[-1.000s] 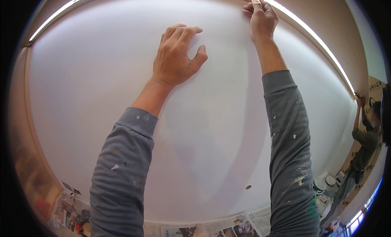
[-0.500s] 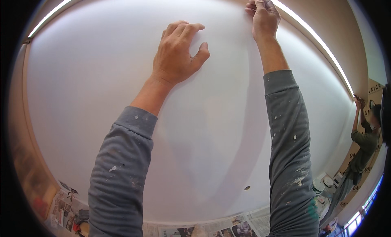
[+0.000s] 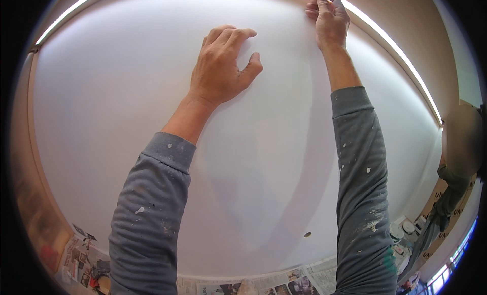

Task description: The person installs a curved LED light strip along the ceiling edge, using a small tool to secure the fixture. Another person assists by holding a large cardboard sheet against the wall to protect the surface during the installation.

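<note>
Little has moved since the earlier frames: both hands are kept in almost the same places on the white wall [image 3: 127, 117], with only a slight shift of the view.

The left hand [image 3: 220, 66] is pressed open against the wall in its upper middle, fingers slightly curled and thumb spread, with nothing grasped. The right hand [image 3: 329, 18] is raised to the wall's top edge, at the bright strip [image 3: 401, 51] that runs along the top right edge; its fingers are bunched as if something small is pinched there, but what is pinched, if anything, cannot be told. Both arms are covered by grey sleeves [image 3: 362, 193] flecked with pale paint.

A slip is judged possible: much weight seems to be leaned through the flat left hand on a smooth surface. If whatever is pinched at the top edge is thin tape, it could be torn or pulled crooked by an uneven tug.

The wall is seen as plain, matt and white, with one small dark hole [image 3: 307, 234] near its lower right. Newspaper sheets [image 3: 284, 285] are laid along its bottom edge. Beige walls are seen beyond. At the far right another person [image 3: 446, 193] is reaching up beside brown board, with white buckets [image 3: 401, 234] nearby
</note>
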Motion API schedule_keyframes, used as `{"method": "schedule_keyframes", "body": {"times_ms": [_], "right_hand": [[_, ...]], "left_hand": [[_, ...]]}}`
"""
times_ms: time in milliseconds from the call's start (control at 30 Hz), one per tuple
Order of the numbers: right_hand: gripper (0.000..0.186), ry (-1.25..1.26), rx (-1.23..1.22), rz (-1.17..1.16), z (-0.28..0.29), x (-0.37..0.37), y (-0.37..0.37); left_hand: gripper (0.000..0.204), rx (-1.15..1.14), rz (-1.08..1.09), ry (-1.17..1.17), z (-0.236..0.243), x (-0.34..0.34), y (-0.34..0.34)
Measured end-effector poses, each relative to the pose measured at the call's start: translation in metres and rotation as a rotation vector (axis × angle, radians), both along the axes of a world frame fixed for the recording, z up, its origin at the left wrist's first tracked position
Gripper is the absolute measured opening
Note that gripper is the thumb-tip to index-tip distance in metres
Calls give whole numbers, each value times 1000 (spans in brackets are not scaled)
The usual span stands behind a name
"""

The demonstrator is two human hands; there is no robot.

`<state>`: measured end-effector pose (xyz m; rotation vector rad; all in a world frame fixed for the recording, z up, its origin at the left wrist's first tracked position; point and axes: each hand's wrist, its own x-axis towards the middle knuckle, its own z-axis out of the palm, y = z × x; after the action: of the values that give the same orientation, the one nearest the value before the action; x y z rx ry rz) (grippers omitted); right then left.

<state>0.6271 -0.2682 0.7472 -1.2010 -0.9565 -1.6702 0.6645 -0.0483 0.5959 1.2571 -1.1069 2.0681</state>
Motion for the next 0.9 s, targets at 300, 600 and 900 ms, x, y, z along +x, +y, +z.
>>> {"method": "schedule_keyframes", "body": {"times_ms": [300,600,900], "right_hand": [[20,-52,-43,-52,-9,-5,4],[21,10,46,7,-6,-6,5],[23,28,-99,-100,0,-2,-6]], "left_hand": [[31,-10,-39,-48,0,4,1],[29,-9,-76,-46,-2,8,1],[30,-18,-96,-46,-2,7,0]]}}
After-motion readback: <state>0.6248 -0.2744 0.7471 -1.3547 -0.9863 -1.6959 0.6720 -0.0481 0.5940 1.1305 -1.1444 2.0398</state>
